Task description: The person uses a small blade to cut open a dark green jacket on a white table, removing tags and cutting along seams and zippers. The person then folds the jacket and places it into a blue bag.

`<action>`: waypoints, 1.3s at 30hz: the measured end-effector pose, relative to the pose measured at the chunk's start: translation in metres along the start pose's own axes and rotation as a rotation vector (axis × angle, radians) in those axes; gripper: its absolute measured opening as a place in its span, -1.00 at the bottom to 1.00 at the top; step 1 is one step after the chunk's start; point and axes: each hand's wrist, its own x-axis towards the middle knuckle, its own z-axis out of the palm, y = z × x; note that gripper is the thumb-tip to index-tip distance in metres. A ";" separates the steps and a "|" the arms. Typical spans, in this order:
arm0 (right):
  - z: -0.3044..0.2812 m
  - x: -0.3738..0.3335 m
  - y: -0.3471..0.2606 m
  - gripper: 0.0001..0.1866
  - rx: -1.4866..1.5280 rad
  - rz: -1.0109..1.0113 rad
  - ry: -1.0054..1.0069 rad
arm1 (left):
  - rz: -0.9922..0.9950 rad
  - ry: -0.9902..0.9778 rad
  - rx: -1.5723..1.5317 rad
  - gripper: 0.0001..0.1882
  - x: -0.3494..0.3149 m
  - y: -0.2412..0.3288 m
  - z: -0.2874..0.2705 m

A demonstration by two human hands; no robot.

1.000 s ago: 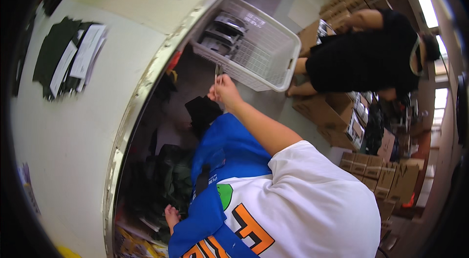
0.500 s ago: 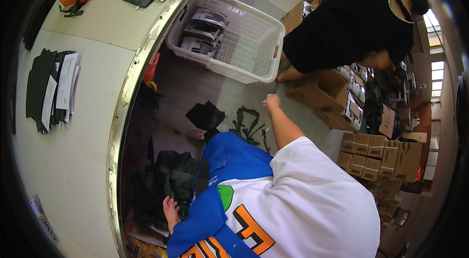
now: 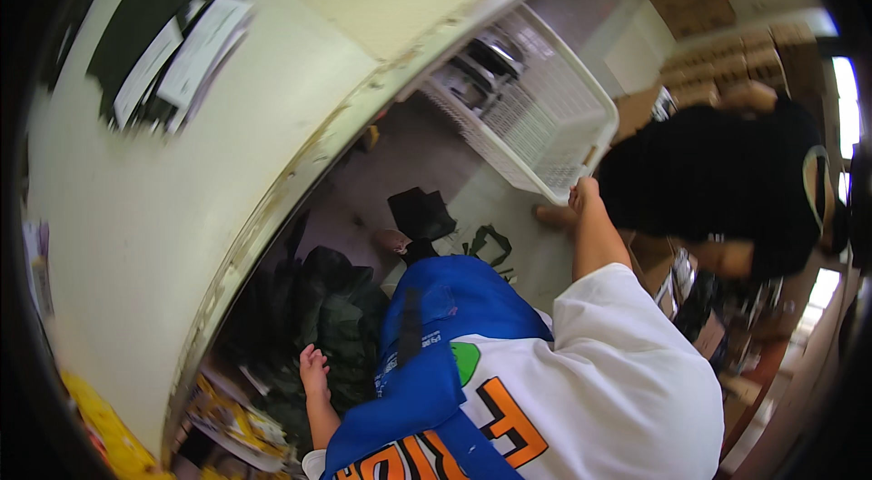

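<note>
My right hand (image 3: 584, 193) is closed at the near end of a white plastic crate (image 3: 568, 98), close to its rim; what the fingers hold, if anything, is hidden. Several black-and-silver packages (image 3: 486, 71) lie at the crate's far left end. My left hand (image 3: 314, 373) hangs with loosely spread fingers and nothing in it, beside a heap of dark green bags (image 3: 341, 307) under the table.
A long white table (image 3: 218, 198) runs along the left, with dark bags and white slips (image 3: 163, 49) on it. A co-worker in black (image 3: 718, 180) bends at the right, near stacked cartons (image 3: 727, 62). A black piece (image 3: 421, 213) and dark straps (image 3: 489, 246) lie on the floor.
The view has turned, so table and crate appear shifted to the right and tilted. My right hand now appears against the crate's near end. The left hand stays low beside the bags.
</note>
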 end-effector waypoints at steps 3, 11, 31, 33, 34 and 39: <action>0.077 -0.009 0.034 -0.63 -0.497 -0.259 -0.193 | -0.058 0.054 -0.088 -0.63 -0.008 -0.035 -0.001; 0.184 -0.085 -0.007 -0.86 -0.944 -0.700 -0.506 | -0.149 0.121 -0.309 -0.64 -0.004 -0.182 -0.003; 0.142 -0.386 0.358 -0.72 -1.820 -0.657 -0.960 | -0.520 0.756 0.036 -0.57 0.187 -0.396 -0.142; 0.144 -0.391 0.372 -0.73 -1.829 -0.657 -0.946 | -0.287 0.965 0.005 -0.72 0.188 -0.395 -0.127; 0.145 -0.395 0.381 -0.73 -1.812 -0.652 -0.959 | -0.142 0.874 -0.022 -0.75 0.185 -0.403 -0.112; 0.174 -0.420 0.465 -0.74 -1.717 -0.675 -1.228 | 0.153 0.765 -0.258 -0.79 0.113 -0.405 -0.079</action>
